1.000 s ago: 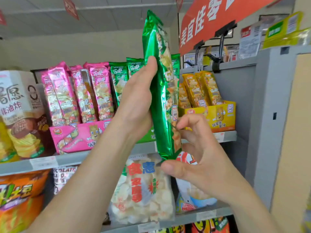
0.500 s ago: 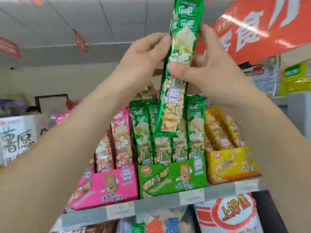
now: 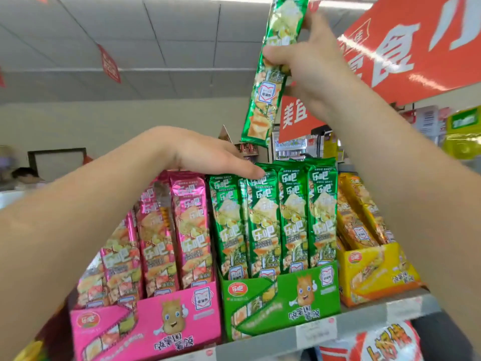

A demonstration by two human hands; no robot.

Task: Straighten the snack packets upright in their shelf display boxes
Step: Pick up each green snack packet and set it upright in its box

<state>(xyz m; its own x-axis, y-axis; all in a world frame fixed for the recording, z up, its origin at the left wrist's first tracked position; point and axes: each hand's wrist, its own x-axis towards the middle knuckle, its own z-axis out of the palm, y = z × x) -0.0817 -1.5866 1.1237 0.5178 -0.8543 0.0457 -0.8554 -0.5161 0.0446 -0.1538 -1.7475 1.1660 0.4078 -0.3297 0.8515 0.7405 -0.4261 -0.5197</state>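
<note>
Having let go since 0.5 s ago, your left hand (image 3: 208, 157) lies open on the boxed green packets (image 3: 276, 220), while your right hand (image 3: 307, 63) pinches 1 green packet (image 3: 265, 84) at 12 o'clock, ready for reinsertion.

1. The left arm reaches forward and up from the lower left, forearm bare, wrist bent downward.
2. The left hand (image 3: 208, 155) lies palm down, fingers together and stretched flat to the right, holding nothing.
3. The right arm rises steeply from the lower right, forearm bare.
4. The right hand (image 3: 309, 63) is raised high, thumb in front and fingers behind, pinched closed on a green packet (image 3: 268, 82).
</note>
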